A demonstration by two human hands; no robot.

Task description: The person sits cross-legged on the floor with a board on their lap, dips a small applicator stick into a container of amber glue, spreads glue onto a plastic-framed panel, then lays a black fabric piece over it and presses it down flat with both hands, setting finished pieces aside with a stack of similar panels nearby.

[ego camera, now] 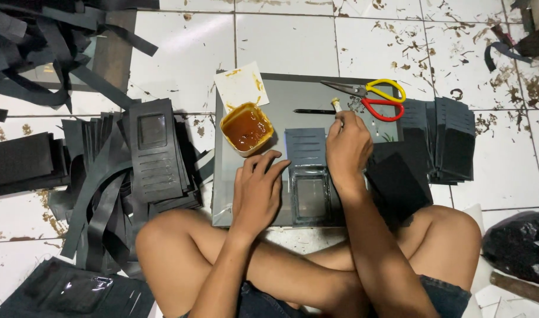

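Note:
A dark wallet panel [307,176] with card slots and a clear window lies on a grey work board [281,97]. My left hand [259,188] rests flat on the board at the panel's left edge, fingers spread. My right hand [347,147] grips a small glue brush [336,106], its tip pointing up past the panel's top right corner. A yellow tub of amber glue [246,127] stands on the board just above my left hand.
Scissors with yellow and red handles [375,97] and a black pen [313,111] lie on the board's far side. Finished panels [154,150] and dark strips pile up at left; stacked pieces [452,141] sit at right. My crossed legs [181,247] are in front.

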